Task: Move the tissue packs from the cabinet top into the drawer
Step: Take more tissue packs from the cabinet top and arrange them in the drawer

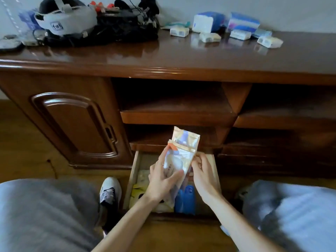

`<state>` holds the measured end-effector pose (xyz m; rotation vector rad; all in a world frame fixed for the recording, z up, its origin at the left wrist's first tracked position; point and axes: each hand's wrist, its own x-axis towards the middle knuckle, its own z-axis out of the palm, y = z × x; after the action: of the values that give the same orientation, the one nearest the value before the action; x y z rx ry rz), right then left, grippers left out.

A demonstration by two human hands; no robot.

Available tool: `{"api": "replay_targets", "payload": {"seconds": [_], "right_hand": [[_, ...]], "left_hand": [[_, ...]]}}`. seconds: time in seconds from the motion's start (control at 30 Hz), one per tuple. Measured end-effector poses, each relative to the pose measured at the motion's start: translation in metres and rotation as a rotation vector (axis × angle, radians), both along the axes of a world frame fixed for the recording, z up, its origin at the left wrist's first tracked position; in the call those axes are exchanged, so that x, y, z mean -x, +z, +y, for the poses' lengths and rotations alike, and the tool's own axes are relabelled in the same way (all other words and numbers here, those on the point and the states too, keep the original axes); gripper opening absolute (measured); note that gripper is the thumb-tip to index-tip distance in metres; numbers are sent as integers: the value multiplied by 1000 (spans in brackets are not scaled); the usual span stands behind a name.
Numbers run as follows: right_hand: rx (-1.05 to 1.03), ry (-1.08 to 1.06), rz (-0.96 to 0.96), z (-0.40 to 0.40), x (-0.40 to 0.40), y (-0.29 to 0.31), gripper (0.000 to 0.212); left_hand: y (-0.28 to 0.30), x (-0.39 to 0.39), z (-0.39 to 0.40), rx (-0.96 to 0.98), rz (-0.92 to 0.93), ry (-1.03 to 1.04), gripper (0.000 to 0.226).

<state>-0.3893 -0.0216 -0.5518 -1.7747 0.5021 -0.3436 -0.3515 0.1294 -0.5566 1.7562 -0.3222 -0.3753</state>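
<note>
Left hand (161, 180) fingers grip pouch (179, 157) over open drawer (135, 171); right hand (203, 177) fingers curled at its edge. Risk: pouch snags on crowded contents, tissue packs (209, 37) left on cabinet top (163, 53).

Small white tissue packs (270, 41) and a pink, white and blue striped pack (243, 22) lie on the glossy red-brown cabinet top (163, 53), a blue pack (186, 199) and a yellow pack (137, 190) in the pale-walled drawer (133, 179).
</note>
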Motion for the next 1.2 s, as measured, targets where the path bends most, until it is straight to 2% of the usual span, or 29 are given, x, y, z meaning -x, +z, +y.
{"api": "replay_targets", "payload": {"seconds": [0.07,0.1,0.17,0.23,0.3,0.37,0.43,0.47,0.53,0.6,0.67,0.73,0.8,0.87,0.93,1.0,1.03,1.13,1.17,1.2], "right_hand": [[0,7,18,2,0,-12,13],[1,-6,14,2,-1,-17,14],[54,-38,18,0,-2,-24,18],[95,-72,28,-6,1,-30,19],[94,-103,21,-13,7,-33,15],[157,-116,13,-16,14,-33,13],[305,-29,6,-11,21,-33,12],[373,81,-6,-5,24,-34,17],[422,311,-4,9,28,-40,32],[480,402,1,16,27,-45,32],[516,378,-15,14,23,-45,38],[561,291,-1,9,18,-40,42],[654,216,-4,5,14,-37,52],[568,224,19,-1,12,-37,78],[221,283,235,-9,15,-35,97],[-206,345,464,-14,20,-38,96],[-300,368,528,-15,23,-45,88],[-175,430,576,-18,19,-69,53],[-121,441,574,-20,12,-74,45],[-87,449,574,-23,4,-79,40]], "left_hand": [[-19,-8,3,41,58,129,95],[-26,-10,5,43,124,203,92],[-36,-13,6,31,299,306,76],[-46,-17,6,105,447,404,56],[-51,-21,8,196,499,516,41],[-52,-22,9,245,503,558,35],[-51,-18,5,322,530,503,28],[-50,-14,0,382,550,438,24],[-49,-9,-5,466,569,354,21],[-48,-8,-5,539,581,347,20],[-45,-7,-2,617,619,303,35],[-42,-4,-2,596,619,225,58],[-44,0,-5,534,539,201,49],[-46,0,-6,502,521,263,37],[-49,-1,-6,513,566,325,36],[-55,-4,-6,497,573,329,41],[-59,-5,-6,478,566,319,46],[-79,-10,-2,371,582,355,77],[-85,-13,3,310,568,401,83],[-93,-17,10,207,514,456,80]]}}
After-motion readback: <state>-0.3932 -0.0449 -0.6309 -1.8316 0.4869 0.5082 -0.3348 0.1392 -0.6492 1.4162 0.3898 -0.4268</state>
